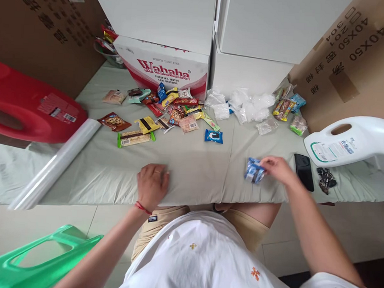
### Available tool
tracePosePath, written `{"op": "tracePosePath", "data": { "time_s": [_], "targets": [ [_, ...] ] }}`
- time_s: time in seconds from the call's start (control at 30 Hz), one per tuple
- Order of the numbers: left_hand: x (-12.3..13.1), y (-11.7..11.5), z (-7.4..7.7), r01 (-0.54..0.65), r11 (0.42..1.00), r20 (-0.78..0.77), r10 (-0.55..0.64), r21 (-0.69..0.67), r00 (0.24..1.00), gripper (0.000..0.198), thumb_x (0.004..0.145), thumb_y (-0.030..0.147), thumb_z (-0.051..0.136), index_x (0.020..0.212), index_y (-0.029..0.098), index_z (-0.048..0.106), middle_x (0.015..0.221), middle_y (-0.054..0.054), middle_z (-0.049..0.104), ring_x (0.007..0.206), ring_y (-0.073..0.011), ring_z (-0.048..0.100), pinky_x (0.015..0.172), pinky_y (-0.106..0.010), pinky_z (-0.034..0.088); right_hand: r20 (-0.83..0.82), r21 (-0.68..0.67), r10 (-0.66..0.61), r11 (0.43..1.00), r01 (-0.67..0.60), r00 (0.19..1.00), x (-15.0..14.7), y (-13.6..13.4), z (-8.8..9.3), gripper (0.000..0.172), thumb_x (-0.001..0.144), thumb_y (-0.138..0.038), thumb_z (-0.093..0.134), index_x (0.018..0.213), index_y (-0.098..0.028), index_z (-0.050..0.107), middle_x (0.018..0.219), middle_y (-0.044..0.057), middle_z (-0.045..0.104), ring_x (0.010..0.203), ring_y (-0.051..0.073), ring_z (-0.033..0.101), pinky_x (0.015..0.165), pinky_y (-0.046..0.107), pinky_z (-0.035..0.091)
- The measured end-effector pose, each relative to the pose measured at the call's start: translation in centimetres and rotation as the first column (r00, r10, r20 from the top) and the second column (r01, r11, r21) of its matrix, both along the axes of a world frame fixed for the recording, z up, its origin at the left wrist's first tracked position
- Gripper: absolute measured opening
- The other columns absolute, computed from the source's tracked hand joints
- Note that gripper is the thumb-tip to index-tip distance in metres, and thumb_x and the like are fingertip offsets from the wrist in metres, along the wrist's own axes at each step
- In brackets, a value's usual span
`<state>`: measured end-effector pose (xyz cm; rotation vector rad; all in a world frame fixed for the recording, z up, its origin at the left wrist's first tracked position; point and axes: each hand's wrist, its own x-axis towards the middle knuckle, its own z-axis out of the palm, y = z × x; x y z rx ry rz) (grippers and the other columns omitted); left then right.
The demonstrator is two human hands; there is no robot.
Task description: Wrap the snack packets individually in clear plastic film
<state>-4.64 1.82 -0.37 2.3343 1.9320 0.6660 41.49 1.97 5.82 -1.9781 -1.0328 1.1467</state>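
Note:
My right hand point(276, 168) pinches the upper right edge of a small blue-and-white snack packet point(254, 170), low over the cloth. My left hand point(152, 182) rests palm down near the front edge, its fingers loosely bent and nothing visible in them. A flat blue snack packet point(213, 136) lies between the hands, farther back. Beyond my left hand are a wafer bar with green ends point(135, 139), a yellow-and-black packet point(147, 125) and a brown cookie packet point(114, 121). Behind them several mixed snacks form a pile point(177, 111). Clear crinkled packets point(249, 105) lie right of it.
A red jug point(31, 105) and a plastic film roll point(55, 165) flank the left side. At right are a white bottle point(351, 140), a phone point(304, 172), keys point(326, 179) and colourful wrapped snacks point(285, 107). A Wahaba carton point(165, 68) and white boxes point(252, 72) stand behind.

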Motion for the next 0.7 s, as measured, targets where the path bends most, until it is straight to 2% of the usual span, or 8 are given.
{"op": "tracePosePath", "data": {
  "time_s": [0.1, 0.17, 0.27, 0.33, 0.4, 0.53, 0.6, 0.7],
  "targets": [
    [-2.2, -0.3, -0.9, -0.037, 0.999, -0.045, 0.036, -0.030, 0.998, 0.034, 0.098, 0.038, 0.048, 0.115, 0.016, 0.069, 0.119, -0.019, 0.068, 0.112, -0.0374, 0.060, 0.091, -0.049, 0.045, 0.317, 0.131, -0.285, 0.958, 0.256, 0.904, 6.9, 6.2, 4.5, 0.012, 0.077, -0.014, 0.082, 0.082, -0.006, 0.075, 0.076, 0.014, 0.074, 0.048, 0.008, 0.056, 0.055, 0.028, 0.049],
    [-2.4, -0.7, -1.1, -0.038, 0.999, -0.046, 0.037, -0.023, 0.998, 0.035, 0.099, 0.037, 0.047, 0.116, 0.016, 0.069, 0.122, -0.019, 0.068, 0.113, -0.0371, 0.060, 0.092, -0.050, 0.046, 0.366, 0.252, -0.401, 0.911, 0.326, 0.840, 10.1, 10.1, 8.0, 0.027, 0.094, -0.015, 0.063, 0.113, 0.002, 0.071, 0.106, 0.030, 0.073, 0.052, 0.003, 0.054, 0.060, 0.029, 0.048],
    [-2.1, -1.1, -1.2, -0.038, 0.999, -0.020, 0.039, 0.009, 0.999, 0.031, 0.099, 0.033, 0.048, 0.113, 0.016, 0.070, 0.120, -0.018, 0.069, 0.113, -0.0356, 0.062, 0.094, -0.049, 0.046, 0.285, 0.515, -0.604, 0.751, 0.412, 0.744, 12.1, 14.0, 11.8, 0.046, 0.104, -0.020, 0.038, 0.135, 0.006, 0.057, 0.125, 0.041, 0.063, 0.058, -0.001, 0.051, 0.060, 0.028, 0.043],
    [-2.0, -1.1, -1.3, -0.036, 0.999, 0.020, 0.035, 0.025, 0.999, 0.027, 0.098, 0.030, 0.049, 0.109, 0.018, 0.071, 0.117, -0.016, 0.070, 0.112, -0.0339, 0.063, 0.095, -0.047, 0.047, 0.274, 0.594, -0.592, 0.724, 0.351, 0.758, 11.5, 15.3, 12.2, 0.048, 0.103, -0.020, 0.034, 0.136, 0.007, 0.056, 0.126, 0.040, 0.063, 0.059, -0.002, 0.049, 0.060, 0.027, 0.041],
    [-2.1, -1.2, -1.4, -0.039, 0.999, 0.051, 0.037, 0.025, 0.998, 0.025, 0.096, 0.027, 0.050, 0.107, 0.019, 0.071, 0.114, -0.016, 0.071, 0.110, -0.0331, 0.063, 0.096, -0.047, 0.048, 0.370, 0.520, -0.464, 0.821, 0.234, 0.805, 9.7, 15.8, 10.6, 0.047, 0.103, -0.021, 0.037, 0.135, 0.006, 0.058, 0.123, 0.038, 0.065, 0.056, -0.002, 0.046, 0.060, 0.027, 0.041],
    [-2.2, -1.2, -1.5, -0.049, 0.999, 0.057, 0.048, 0.011, 0.997, 0.025, 0.093, 0.024, 0.050, 0.106, 0.019, 0.071, 0.114, -0.016, 0.071, 0.111, -0.0329, 0.062, 0.096, -0.047, 0.048, 0.463, 0.242, -0.179, 0.968, 0.071, 0.868, 4.9, 15.4, 4.4, 0.033, 0.096, -0.029, 0.061, 0.109, -0.001, 0.073, 0.091, 0.020, 0.074, 0.050, 0.005, 0.046, 0.056, 0.029, 0.041],
    [-2.2, -1.2, -1.4, -0.048, 0.999, 0.052, 0.048, 0.007, 0.998, 0.025, 0.092, 0.023, 0.050, 0.105, 0.020, 0.071, 0.113, -0.015, 0.072, 0.111, -0.0321, 0.063, 0.096, -0.047, 0.049, 0.546, 0.143, -0.080, 0.990, 0.002, 0.834, 3.3, 15.0, 1.5, 0.027, 0.085, -0.030, 0.075, 0.099, -0.007, 0.075, 0.083, 0.012, 0.072, 0.058, 0.013, 0.057, 0.062, 0.031, 0.046],
    [-2.2, -1.2, -1.4, -0.043, 0.999, 0.057, 0.042, 0.007, 0.997, 0.024, 0.091, 0.021, 0.051, 0.104, 0.021, 0.071, 0.111, -0.014, 0.072, 0.111, -0.0314, 0.064, 0.097, -0.047, 0.049, 0.744, 0.105, -0.080, 0.994, 0.003, 0.663, 2.4, 14.8, -1.3, 0.049, 0.076, -0.036, 0.083, 0.117, -0.013, 0.071, 0.113, 0.017, 0.068, 0.094, 0.027, 0.067, 0.082, 0.038, 0.050]
  ]
}}
